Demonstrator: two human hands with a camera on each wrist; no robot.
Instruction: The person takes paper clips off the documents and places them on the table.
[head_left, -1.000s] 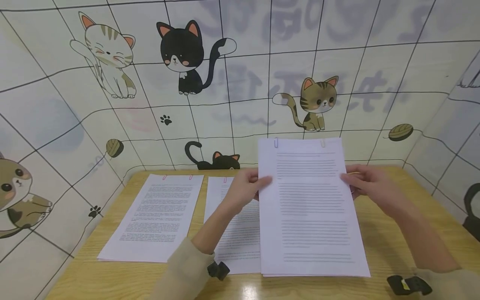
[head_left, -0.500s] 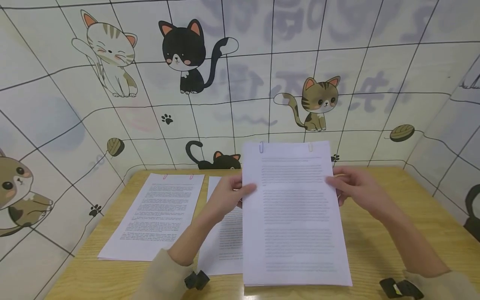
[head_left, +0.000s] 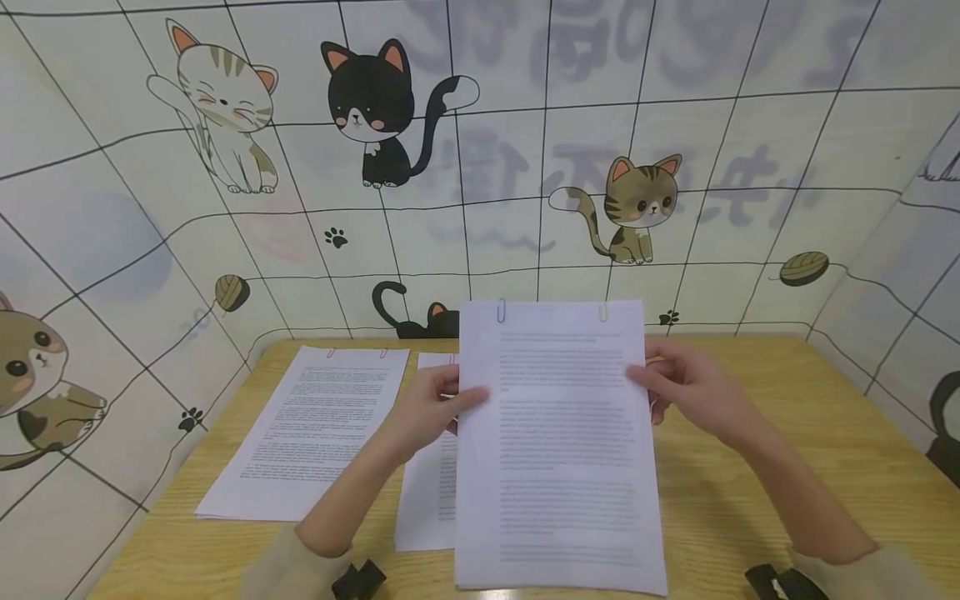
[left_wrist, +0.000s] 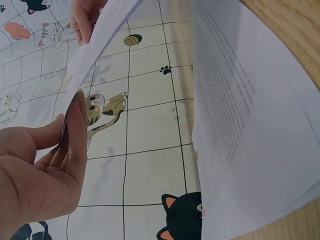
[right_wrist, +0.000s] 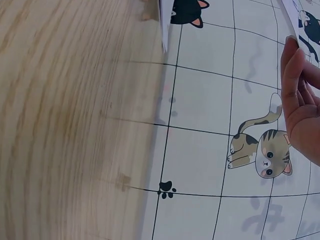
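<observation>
Leftmost, a clipped stack point(head_left: 311, 429) lies flat on the wooden table point(head_left: 810, 433), set aside in a row with a second stack point(head_left: 427, 492) just right of it. Next, the left hand point(head_left: 423, 408) pinches the left edge of the raised sheaf point(head_left: 558, 450), thumb on top. Opposite, the right hand point(head_left: 690, 387) pinches the right edge, so the pages hang level above the table, overlapping the second stack. 2 paper clips point(head_left: 501, 310) bind its far edge together.

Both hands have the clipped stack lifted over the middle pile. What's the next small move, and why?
Probably lower the held stack flat onto the middle pile. The left hand and right hand pinch its side edges, it hangs partly over that pile, and its two top clips line up with the piles on the table.
</observation>
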